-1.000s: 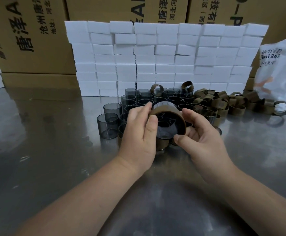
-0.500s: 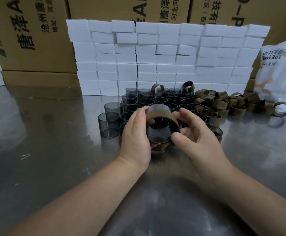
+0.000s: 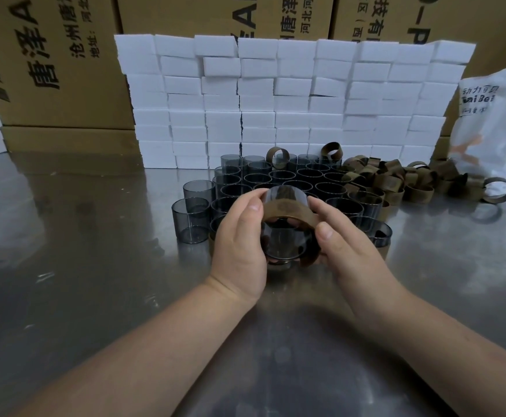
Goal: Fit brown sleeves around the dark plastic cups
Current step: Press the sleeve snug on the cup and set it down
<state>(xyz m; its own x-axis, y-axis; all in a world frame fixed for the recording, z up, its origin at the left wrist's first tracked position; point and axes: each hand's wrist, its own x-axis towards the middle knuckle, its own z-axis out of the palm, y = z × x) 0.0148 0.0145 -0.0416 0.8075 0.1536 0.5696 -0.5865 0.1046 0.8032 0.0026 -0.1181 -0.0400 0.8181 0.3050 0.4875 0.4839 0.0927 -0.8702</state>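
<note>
I hold a dark see-through plastic cup [image 3: 286, 240] between both hands, just above the metal table. A brown sleeve [image 3: 287, 209] circles the cup partway along its wall. My left hand [image 3: 241, 239] grips the cup and sleeve from the left, thumb on the sleeve's edge. On the other side my right hand [image 3: 346, 246] grips them, its thumb pressing the sleeve. Behind my hands stand several bare dark cups [image 3: 275, 179] in rows. A heap of loose brown sleeves [image 3: 396, 179] lies to their right.
A wall of stacked white foam blocks [image 3: 290, 100] runs behind the cups, with cardboard boxes [image 3: 50, 61] behind it. A white printed bag [image 3: 498, 127] leans at the right edge. The steel table [image 3: 80, 281] stretches left and toward me.
The cup and sleeve have turned in my hands from open-end-toward-me to side-on. The sleeve now sits further along the cup. Both hands shifted slightly lower.
</note>
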